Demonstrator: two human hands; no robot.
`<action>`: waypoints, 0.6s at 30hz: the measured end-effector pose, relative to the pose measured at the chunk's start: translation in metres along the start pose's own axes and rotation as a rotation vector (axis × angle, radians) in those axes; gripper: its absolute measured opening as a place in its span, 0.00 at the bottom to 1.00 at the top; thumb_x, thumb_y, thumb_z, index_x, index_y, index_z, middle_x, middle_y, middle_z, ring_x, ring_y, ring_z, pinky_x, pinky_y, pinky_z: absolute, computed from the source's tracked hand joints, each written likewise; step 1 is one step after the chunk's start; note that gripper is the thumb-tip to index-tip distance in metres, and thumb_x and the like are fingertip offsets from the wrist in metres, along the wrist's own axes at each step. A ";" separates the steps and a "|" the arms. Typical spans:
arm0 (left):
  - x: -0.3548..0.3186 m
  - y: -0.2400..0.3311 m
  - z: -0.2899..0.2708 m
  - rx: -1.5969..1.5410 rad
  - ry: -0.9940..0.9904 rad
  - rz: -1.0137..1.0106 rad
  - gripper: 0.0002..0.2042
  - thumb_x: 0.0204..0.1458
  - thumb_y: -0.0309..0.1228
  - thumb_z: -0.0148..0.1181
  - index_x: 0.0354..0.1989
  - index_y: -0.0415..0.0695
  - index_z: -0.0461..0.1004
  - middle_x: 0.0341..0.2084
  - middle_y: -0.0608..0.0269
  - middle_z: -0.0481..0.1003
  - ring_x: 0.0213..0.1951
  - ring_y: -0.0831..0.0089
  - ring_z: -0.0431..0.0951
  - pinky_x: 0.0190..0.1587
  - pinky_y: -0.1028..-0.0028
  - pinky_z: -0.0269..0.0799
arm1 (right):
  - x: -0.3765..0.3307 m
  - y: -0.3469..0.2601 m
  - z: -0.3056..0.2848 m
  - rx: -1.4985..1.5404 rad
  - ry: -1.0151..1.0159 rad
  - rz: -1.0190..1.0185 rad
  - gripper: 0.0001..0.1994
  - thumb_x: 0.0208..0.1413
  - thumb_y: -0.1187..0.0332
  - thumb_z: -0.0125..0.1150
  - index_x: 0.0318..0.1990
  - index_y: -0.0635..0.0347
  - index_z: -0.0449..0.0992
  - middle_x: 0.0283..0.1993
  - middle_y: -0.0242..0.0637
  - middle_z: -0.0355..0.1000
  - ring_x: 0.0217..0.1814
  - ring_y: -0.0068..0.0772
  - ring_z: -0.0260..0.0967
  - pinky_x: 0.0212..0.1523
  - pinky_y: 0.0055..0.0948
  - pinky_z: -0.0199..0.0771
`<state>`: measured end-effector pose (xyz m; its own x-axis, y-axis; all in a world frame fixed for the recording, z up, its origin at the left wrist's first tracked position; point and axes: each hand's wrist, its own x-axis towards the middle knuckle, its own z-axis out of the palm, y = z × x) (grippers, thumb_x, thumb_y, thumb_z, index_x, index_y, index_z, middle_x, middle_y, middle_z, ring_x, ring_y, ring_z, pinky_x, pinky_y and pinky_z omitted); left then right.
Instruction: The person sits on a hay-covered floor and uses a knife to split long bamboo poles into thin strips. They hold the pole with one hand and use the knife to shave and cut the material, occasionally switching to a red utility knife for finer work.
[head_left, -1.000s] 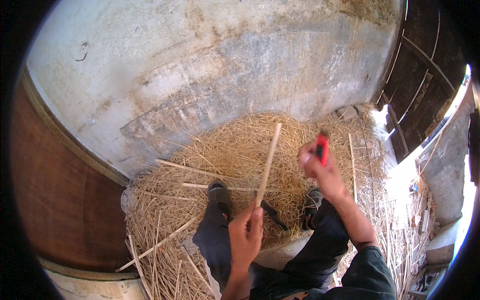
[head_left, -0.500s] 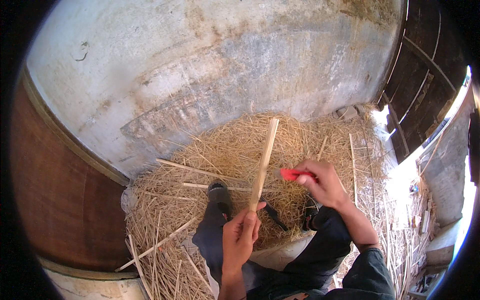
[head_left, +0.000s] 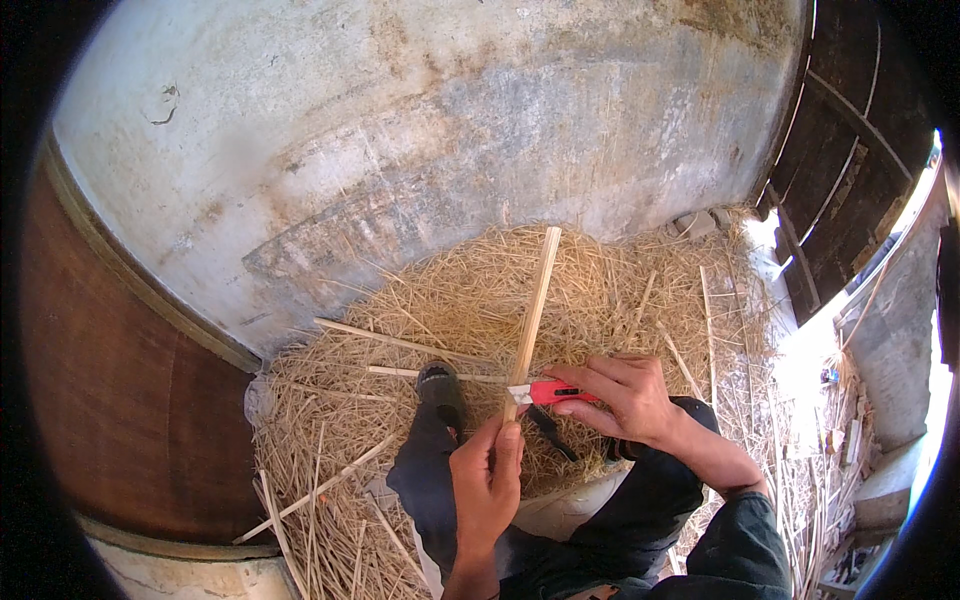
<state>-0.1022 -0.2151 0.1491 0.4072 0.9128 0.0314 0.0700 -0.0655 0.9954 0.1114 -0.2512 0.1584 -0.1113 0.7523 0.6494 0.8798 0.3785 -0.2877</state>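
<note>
My left hand [head_left: 487,475] is closed round the lower end of a pale wooden strip [head_left: 536,305], which points up and away from me, leaning slightly right. In my right hand [head_left: 630,400] is a red utility knife [head_left: 562,391], gripped by its handle. The knife's blade lies across the strip, touching it a short way above my left fingers. Behind the knife, between my feet, a dark long object [head_left: 550,432] rests on the straw, partly covered; its kind I cannot make out.
Straw and shavings [head_left: 470,275] cover the floor. Several loose wooden strips [head_left: 410,341] lie there on both sides. A stained wall [head_left: 480,130] rises ahead, a brown panel [head_left: 130,380] stands at left, and dark boards [head_left: 840,150] are at the far right. My sandalled foot [head_left: 437,380] is close by.
My right hand has brought the knife left and down, from beside the strip onto it. The strip is still in my left hand, its top shifted slightly up and right.
</note>
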 end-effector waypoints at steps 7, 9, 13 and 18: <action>0.004 -0.019 0.001 0.127 0.047 0.164 0.15 0.69 0.36 0.50 0.51 0.37 0.77 0.19 0.75 0.64 0.21 0.88 0.60 0.22 0.82 0.54 | 0.000 -0.006 -0.004 -0.030 0.026 -0.099 0.19 0.46 0.52 0.75 0.45 0.49 0.83 0.22 0.26 0.67 0.19 0.27 0.69 0.20 0.28 0.69; 0.004 -0.018 0.000 0.104 0.034 0.143 0.15 0.69 0.36 0.50 0.51 0.37 0.77 0.19 0.75 0.64 0.21 0.88 0.60 0.22 0.81 0.55 | 0.000 -0.006 -0.004 -0.029 0.035 -0.100 0.19 0.46 0.52 0.75 0.43 0.49 0.83 0.22 0.25 0.67 0.19 0.27 0.69 0.20 0.27 0.69; 0.002 -0.003 0.001 0.080 0.025 0.061 0.15 0.68 0.34 0.51 0.51 0.35 0.77 0.19 0.70 0.65 0.22 0.84 0.62 0.23 0.78 0.57 | -0.001 0.000 0.003 -0.023 0.079 -0.039 0.17 0.46 0.53 0.75 0.41 0.50 0.83 0.23 0.26 0.68 0.18 0.27 0.68 0.20 0.27 0.68; 0.000 -0.004 0.002 0.126 0.048 0.109 0.14 0.67 0.32 0.53 0.51 0.35 0.77 0.18 0.67 0.66 0.22 0.83 0.62 0.23 0.76 0.58 | -0.001 -0.002 0.005 -0.021 0.095 -0.007 0.17 0.46 0.53 0.75 0.40 0.51 0.83 0.23 0.26 0.68 0.18 0.27 0.68 0.19 0.27 0.68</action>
<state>-0.1009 -0.2151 0.1445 0.3751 0.9154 0.1463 0.1429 -0.2130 0.9665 0.1072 -0.2498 0.1550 -0.0735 0.6945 0.7157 0.8889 0.3711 -0.2688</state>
